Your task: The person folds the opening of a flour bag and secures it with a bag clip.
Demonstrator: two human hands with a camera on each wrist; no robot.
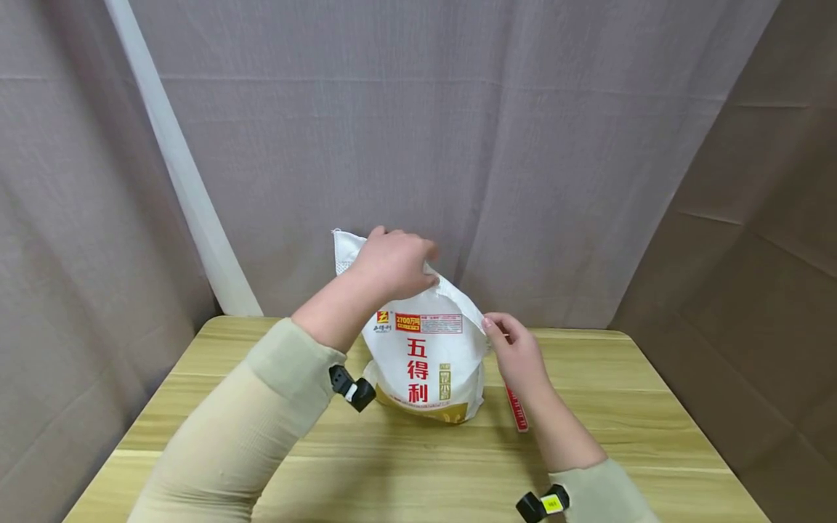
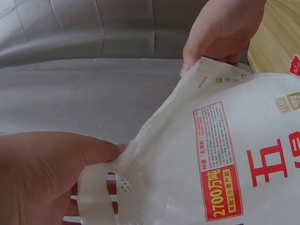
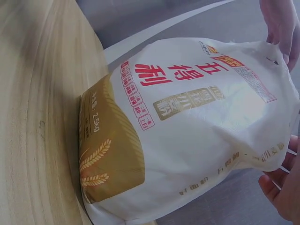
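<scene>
A white flour bag (image 1: 425, 356) with red characters and a gold base stands upright on the wooden table (image 1: 425, 465). My left hand (image 1: 399, 261) grips the bag's top edge near its cut-out handle, lifting the left corner. In the left wrist view the left hand (image 2: 51, 178) pinches the handle strip of the bag (image 2: 211, 159). My right hand (image 1: 503, 338) pinches the bag's top right corner, and the right hand (image 2: 220, 33) holds that edge in the left wrist view too. The right wrist view shows the bag (image 3: 187, 126) from its side, with the right hand (image 3: 281, 187) under the top edge.
A red printed strip (image 1: 516, 410) lies on the table just right of the bag, partly behind my right forearm. Grey curtain hangs close behind the table, with a white pole (image 1: 189, 181) at the left. Brown fabric closes off the right side.
</scene>
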